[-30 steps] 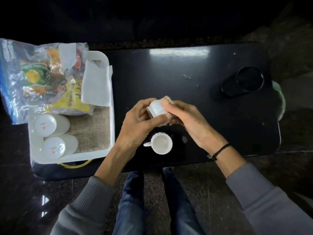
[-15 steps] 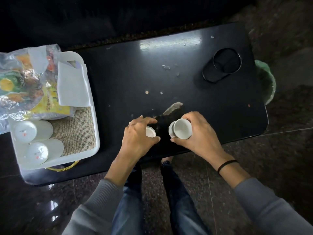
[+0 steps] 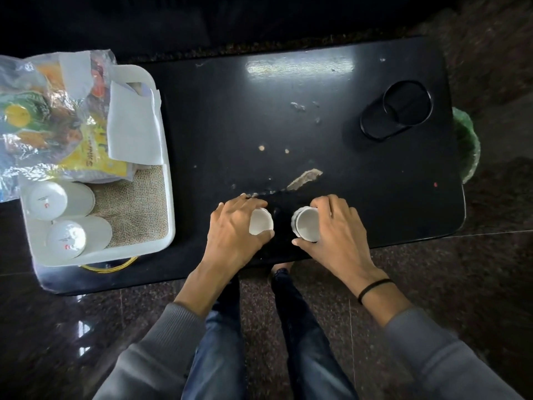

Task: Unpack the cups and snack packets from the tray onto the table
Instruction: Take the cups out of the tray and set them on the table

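Head view, looking down on a black table (image 3: 317,82), items taken from left to right.

Far left: the snack packets (image 3: 43,119), in crinkled clear wrapping, lie across the rear of the white tray (image 3: 170,197) and overhang its left rim. A white paper napkin (image 3: 134,131) lies partly on top of them. The tray sits at the left end of the table and is lined with a burlap mat (image 3: 132,203). Two white cups are in its near-left corner, touching each other, bases toward the camera: the rear tray cup (image 3: 47,200) and the front tray cup (image 3: 67,236). A yellow ring (image 3: 109,267) shows from under the near rim of the tray.

Centre, near edge of the table: the left hand (image 3: 233,235) is curled round the left small cup (image 3: 261,222), fingers on the far side and thumb on the near side. The cup stands upright, mouth up, on the table. Just beside it, apart by a narrow gap, the right small cup (image 3: 307,223) is also mouth up, and the right hand (image 3: 337,235) grasps it the same way. A black band (image 3: 373,288) circles the right wrist. Beyond the two cups the table surface is chipped (image 3: 304,179) and dotted with small marks.

Right: a round black cup holder (image 3: 398,114) is set into the far-right corner of the table. A green object (image 3: 467,145) shows past the right edge; I cannot tell what it is.
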{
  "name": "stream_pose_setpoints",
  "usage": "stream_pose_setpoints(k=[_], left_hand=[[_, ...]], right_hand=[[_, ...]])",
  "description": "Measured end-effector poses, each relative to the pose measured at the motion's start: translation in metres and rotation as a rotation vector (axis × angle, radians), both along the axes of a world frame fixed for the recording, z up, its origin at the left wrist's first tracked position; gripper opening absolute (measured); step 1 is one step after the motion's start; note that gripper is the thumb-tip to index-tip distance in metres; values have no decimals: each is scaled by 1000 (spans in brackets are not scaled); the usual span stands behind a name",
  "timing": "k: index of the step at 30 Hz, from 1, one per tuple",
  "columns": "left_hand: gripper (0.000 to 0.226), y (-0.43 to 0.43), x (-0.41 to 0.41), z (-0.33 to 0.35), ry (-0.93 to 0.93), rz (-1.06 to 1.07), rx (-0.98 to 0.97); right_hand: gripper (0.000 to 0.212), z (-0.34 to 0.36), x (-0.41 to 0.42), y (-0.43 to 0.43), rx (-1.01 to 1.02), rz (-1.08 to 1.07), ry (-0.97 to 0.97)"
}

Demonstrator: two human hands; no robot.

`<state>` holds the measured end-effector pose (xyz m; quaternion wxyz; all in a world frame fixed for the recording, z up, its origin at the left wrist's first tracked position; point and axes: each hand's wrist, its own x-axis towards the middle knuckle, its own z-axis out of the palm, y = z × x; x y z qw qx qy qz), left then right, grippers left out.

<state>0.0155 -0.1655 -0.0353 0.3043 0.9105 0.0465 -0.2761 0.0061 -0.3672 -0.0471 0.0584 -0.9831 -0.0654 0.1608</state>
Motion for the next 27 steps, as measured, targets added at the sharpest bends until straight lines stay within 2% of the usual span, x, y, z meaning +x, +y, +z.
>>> stream_pose_setpoints(k=[3,5,14,23,27], left_hand=[[58,3,-1,-1,-31,0,9],[57,6,-2,0,-60,14,11],[50,44,-1,14,-139,187,-30],[40,121,-20,21,-199,385,67],[28,161,-39,24,-294,472,251]], right_hand=[[92,7,5,3,-36,37,56],[92,14,9,7,-41,65,80],[62,52,44,56,-103,265,130],[40,57,69,159,93,429,127],[32,48,68,215,208,498,170]])
